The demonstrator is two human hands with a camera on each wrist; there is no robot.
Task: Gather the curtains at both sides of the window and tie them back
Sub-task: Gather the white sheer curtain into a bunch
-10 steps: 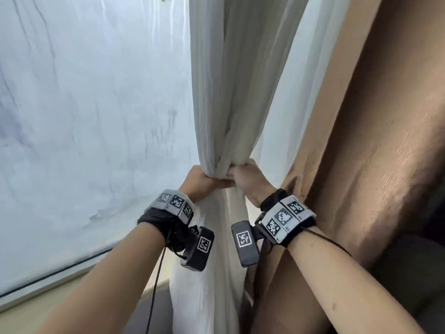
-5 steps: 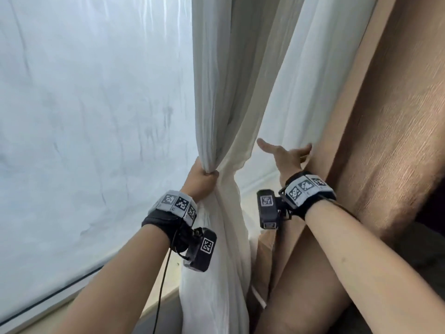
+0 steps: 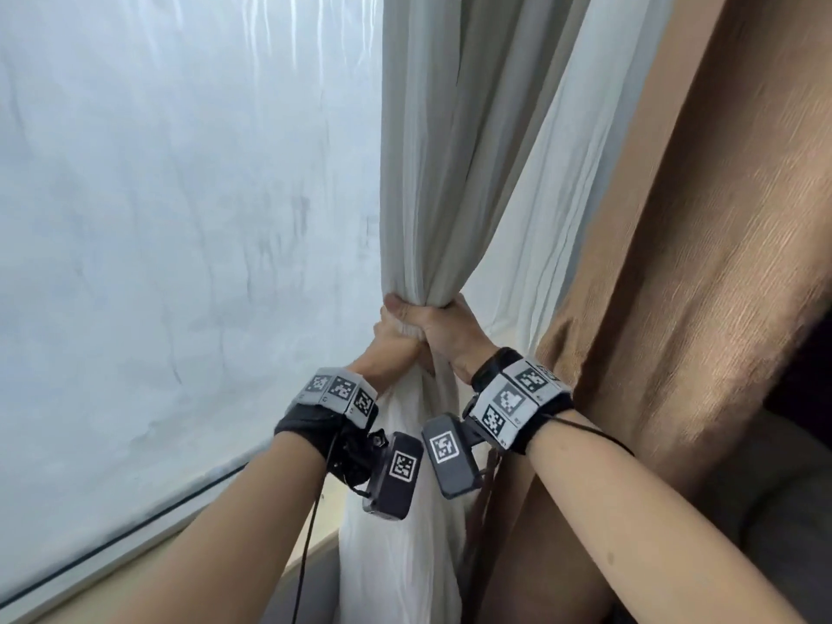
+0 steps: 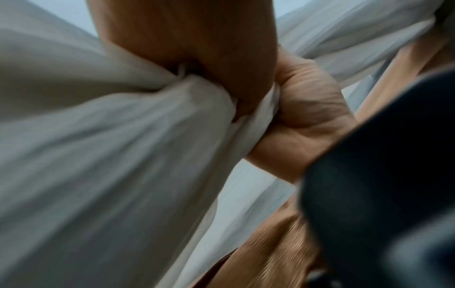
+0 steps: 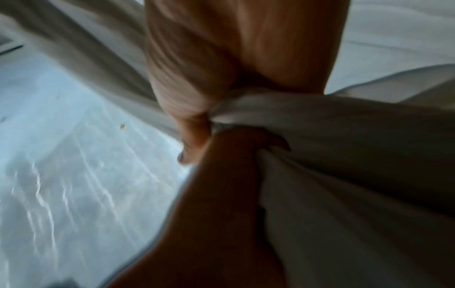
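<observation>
The white sheer curtain (image 3: 432, 173) hangs in front of the window (image 3: 180, 218), bunched into a thick rope. My left hand (image 3: 391, 325) grips the bunch from the left. My right hand (image 3: 445, 324) grips it from the right at the same height, and the two hands touch. In the left wrist view the white curtain (image 4: 98, 136) runs through my left hand (image 4: 197, 48), with the right hand (image 4: 307, 109) curled round it just beyond. The right wrist view shows my right hand (image 5: 234, 48) wrapped round the white curtain (image 5: 357, 155). No tie-back is in view.
A heavy brown curtain (image 3: 675, 263) hangs close at the right, against my right wrist. More loose sheer fabric (image 3: 562, 195) hangs between it and the bunch. The window sill (image 3: 310, 551) runs below the glass. A dark cable (image 3: 310, 524) dangles from my left wrist.
Half a second ago my right hand was open and off to the right near the loose sheer fabric. It has come back and grips the bunch beside my left hand, which kept its hold.
</observation>
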